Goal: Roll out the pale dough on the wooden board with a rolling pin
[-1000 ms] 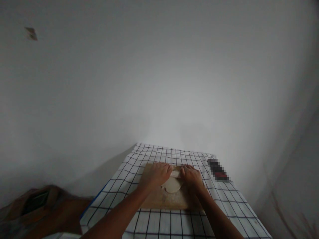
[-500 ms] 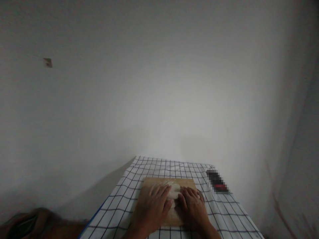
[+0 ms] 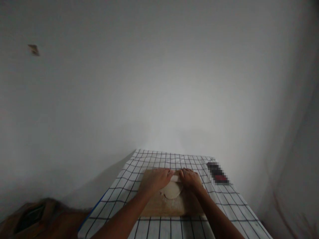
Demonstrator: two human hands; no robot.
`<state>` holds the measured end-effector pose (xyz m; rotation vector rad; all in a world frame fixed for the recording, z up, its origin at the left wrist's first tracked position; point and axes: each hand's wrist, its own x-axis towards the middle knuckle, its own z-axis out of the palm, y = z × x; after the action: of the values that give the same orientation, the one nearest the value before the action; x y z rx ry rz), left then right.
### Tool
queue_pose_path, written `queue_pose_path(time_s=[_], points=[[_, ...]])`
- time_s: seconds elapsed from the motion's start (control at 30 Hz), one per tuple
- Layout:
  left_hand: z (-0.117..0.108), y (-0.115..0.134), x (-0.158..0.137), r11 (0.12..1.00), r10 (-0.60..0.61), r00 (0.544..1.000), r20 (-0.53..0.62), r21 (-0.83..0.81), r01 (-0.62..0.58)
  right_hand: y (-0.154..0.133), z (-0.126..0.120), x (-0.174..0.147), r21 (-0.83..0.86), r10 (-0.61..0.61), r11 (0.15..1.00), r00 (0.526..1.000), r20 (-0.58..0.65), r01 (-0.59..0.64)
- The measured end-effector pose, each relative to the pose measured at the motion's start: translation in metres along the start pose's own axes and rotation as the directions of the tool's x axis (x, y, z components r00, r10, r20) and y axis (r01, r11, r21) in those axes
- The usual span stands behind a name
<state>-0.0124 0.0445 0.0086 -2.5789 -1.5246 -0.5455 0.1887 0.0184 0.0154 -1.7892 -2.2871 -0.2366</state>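
Observation:
A wooden board (image 3: 159, 209) lies on the table with a thin, flat round of pale dough (image 3: 171, 191) near its middle. Just beyond the dough, a short light stretch of what looks like a rolling pin (image 3: 175, 178) shows between my hands; its ends are hidden under them. My left hand (image 3: 160, 177) is curled over the pin's left part, fingers closed, near the far edge of the board. Over the right part, my right hand (image 3: 189, 178) is bent the same way. Both forearms stretch forward across the board.
A white cloth with dark grid lines (image 3: 119, 200) covers the table. To the right of the board lies a dark, blurred-out object (image 3: 218, 174). A plain wall (image 3: 159, 83) rises behind the table. Something brown (image 3: 32, 215) stands low on the left.
Both hands have moved forward, away from me, to the board's far side, with the pin between them. More of the flat dough now shows on the near side. The camera view has shifted slightly.

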Motion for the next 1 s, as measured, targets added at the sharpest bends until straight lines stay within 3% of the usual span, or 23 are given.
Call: queue_pose_path(time_s=[0.17, 0.33, 0.57, 0.77, 0.87, 1.0], points=[[-0.001, -0.003, 0.006, 0.996, 0.04, 0.997, 0.067, 0.073, -0.045, 0.004, 0.003, 0.008, -0.006, 0.001, 1.0, 1.0, 0.028, -0.001], [0.0, 0.001, -0.003, 1.0, 0.012, 0.999, -0.04, 0.026, -0.011, 0.001, 0.003, 0.0, 0.006, 0.035, 0.999, 0.999, 0.005, -0.035], [-0.005, 0.015, -0.035, 0.996, 0.09, 0.975, -0.202, -0.007, -0.093, -0.008, 0.0, -0.029, 0.028, -0.023, 0.999, 0.998, -0.062, 0.025], [0.001, 0.023, -0.065, 0.994, 0.11, 0.964, -0.243, 0.009, -0.111, -0.018, 0.008, -0.053, 0.145, 0.044, 0.989, 0.971, -0.234, -0.01], [0.002, 0.02, -0.061, 0.994, 0.098, 0.97, -0.221, -0.018, -0.105, -0.018, 0.01, -0.053, 0.159, 0.055, 0.987, 0.97, -0.238, -0.017], [-0.007, 0.014, -0.04, 0.991, 0.118, 0.981, -0.155, -0.043, -0.126, -0.013, 0.004, -0.037, 0.094, 0.031, 0.995, 0.989, -0.145, -0.017]])
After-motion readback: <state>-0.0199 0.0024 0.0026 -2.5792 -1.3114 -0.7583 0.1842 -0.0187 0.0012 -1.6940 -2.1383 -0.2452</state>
